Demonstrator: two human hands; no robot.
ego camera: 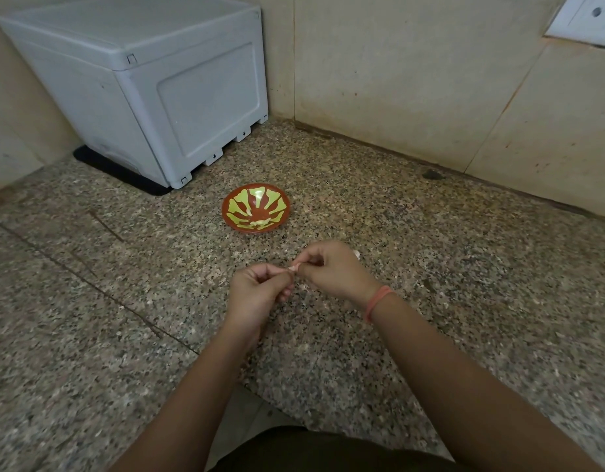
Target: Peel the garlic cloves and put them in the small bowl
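Both hands were up over the counter (430,267), working close together. The left hand (256,294) and the right hand (331,270) met fingertip to fingertip, and each grip was pinched shut on the same garlic clove (295,266), a pale sliver just showing between them. So the peeling was in hand, not finished: how much skin was left on that clove was too small to tell.

Beyond the grip, a little way off on the counter, sat the small bowl (255,207), red with a yellow pattern. Something pale lay in its bottom, which I took for a clove or two already peeled and dropped in, though it blended with the pattern and I could not be sure. A small whitish scrap (356,254) peeped out just past the right hand, perhaps another clove or a bit of skin.

My read: some of the job was done, one clove was mid-peel, and the drop into the bowl was yet to come for this one.
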